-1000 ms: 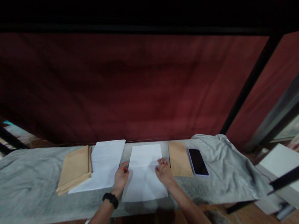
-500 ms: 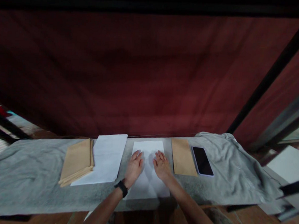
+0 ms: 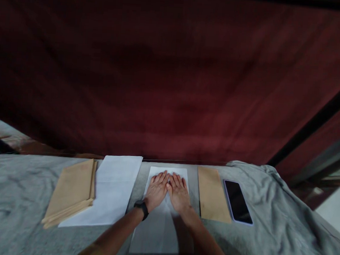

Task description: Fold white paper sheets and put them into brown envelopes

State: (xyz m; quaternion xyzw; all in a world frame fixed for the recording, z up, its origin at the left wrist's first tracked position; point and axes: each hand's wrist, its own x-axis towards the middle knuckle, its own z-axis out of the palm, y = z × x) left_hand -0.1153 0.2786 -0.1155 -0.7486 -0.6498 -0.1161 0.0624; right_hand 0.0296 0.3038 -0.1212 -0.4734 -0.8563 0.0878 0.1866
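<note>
A white sheet of paper (image 3: 156, 235) lies lengthwise in front of me on a grey cloth. My left hand (image 3: 156, 189), with a black watch on the wrist, rests flat on its upper part, fingers stretched out. Beside it my right hand (image 3: 178, 192) lies flat too, the index fingers of both hands nearly touching. Neither hand grips anything. Just right of the sheet is a single brown envelope (image 3: 213, 194). To the left, a stack of white paper (image 3: 117, 190) lies partly under a pile of brown envelopes (image 3: 71, 186).
A phone (image 3: 238, 202) with a dark screen lies right of the single envelope. The grey cloth (image 3: 279, 228) is wrinkled at the right end of the bench. Behind it hangs a dark red curtain (image 3: 173, 85), with a dark slanted bar (image 3: 313, 122) at the right.
Both hands have moved inward across the paper, from apart to side by side near its top. The camera view has tilted and come closer.
</note>
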